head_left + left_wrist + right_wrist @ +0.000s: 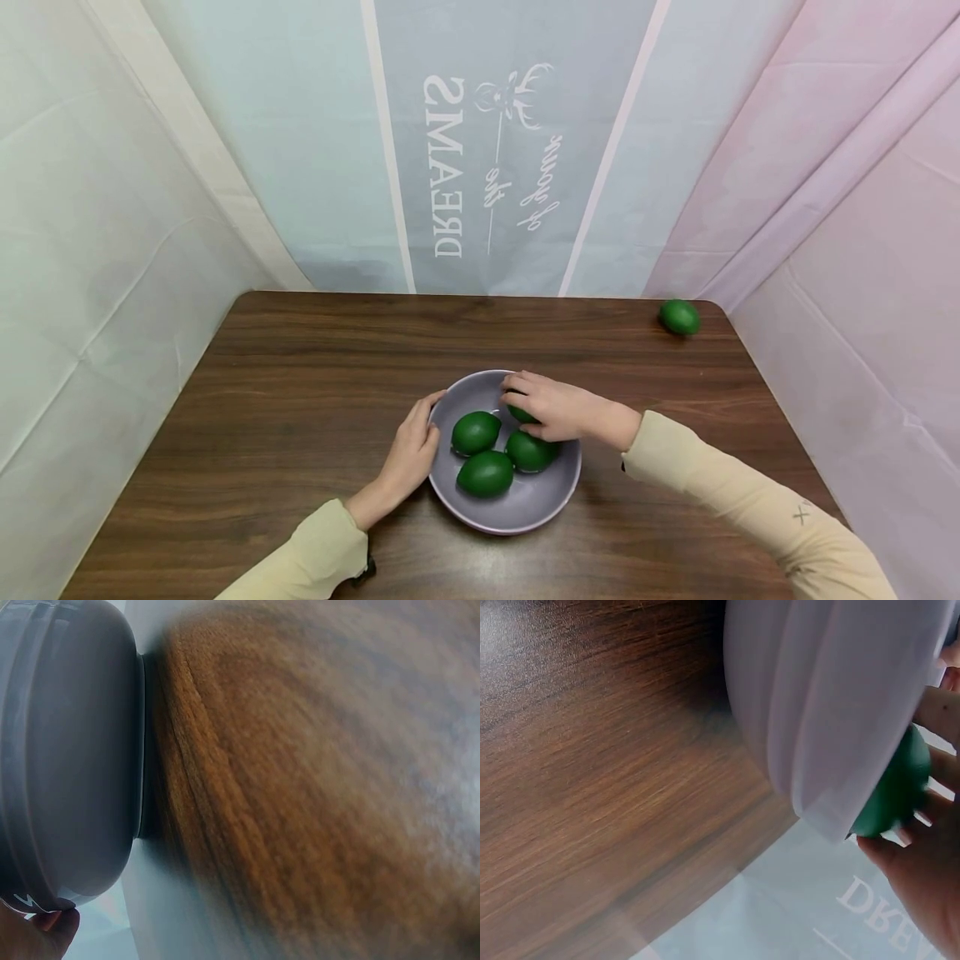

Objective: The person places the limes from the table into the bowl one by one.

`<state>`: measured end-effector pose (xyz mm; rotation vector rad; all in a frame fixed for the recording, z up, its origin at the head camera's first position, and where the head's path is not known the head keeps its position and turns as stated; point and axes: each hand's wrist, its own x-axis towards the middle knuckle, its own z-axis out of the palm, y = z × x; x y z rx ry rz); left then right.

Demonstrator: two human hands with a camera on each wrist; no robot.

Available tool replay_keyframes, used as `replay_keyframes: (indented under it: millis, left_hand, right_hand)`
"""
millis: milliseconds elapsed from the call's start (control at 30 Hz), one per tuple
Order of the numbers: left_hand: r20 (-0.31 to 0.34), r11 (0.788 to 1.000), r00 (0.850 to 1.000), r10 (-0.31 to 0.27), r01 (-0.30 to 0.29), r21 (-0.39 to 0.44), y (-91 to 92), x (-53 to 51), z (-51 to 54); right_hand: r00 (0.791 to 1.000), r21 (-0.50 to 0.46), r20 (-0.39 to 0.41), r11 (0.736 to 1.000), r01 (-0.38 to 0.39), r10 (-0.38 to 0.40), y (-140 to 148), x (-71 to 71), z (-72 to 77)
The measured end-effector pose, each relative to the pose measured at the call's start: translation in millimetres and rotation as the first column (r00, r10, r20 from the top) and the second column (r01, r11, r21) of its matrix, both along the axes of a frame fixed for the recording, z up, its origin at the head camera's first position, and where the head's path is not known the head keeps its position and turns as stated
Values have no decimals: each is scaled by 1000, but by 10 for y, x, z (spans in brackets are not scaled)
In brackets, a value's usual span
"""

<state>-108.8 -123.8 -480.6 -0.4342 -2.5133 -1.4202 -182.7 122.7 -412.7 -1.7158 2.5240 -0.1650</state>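
Observation:
A grey-purple bowl (pixel 536 504) stands on the table with three limes lying in it, among them the left lime (pixel 476 433), the front lime (pixel 485 474) and the right lime (pixel 531 452). At its left side my left hand (pixel 408 450) holds the rim; in the left wrist view a fingertip (pixel 66 926) touches the bowl's outer wall (pixel 82 750). My right hand (pixel 558 407) reaches over the far right rim, its fingers curled round another lime (pixel 519 410). That gripped lime (pixel 896 787) shows just beyond the bowl's edge in the right wrist view, partly covered by fingers.
One more lime (pixel 679 317) lies at the table's far right corner. The dark wooden table (pixel 300 375) meets a printed curtain (pixel 480 167) at the back, with pale cloth walls on the left and right.

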Motion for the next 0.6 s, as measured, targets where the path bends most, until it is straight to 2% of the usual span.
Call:
replay_keyframes:
  millis: [300, 467, 600]
  left_hand:
    - [-10, 1000, 1000, -1, 1, 2, 10, 10, -24]
    - [-15, 1000, 1000, -1, 1, 4, 12, 13, -34]
    - [-16, 1000, 1000, 0, 0, 4, 11, 10, -32]
  right_hand:
    - [999, -13, -35, 1000, 2, -3, 33, 28, -21]
    - [999, -72, -46, 997, 16, -20, 83, 20, 8]
    - [996, -119, -87, 993, 24, -34, 139, -9, 22]
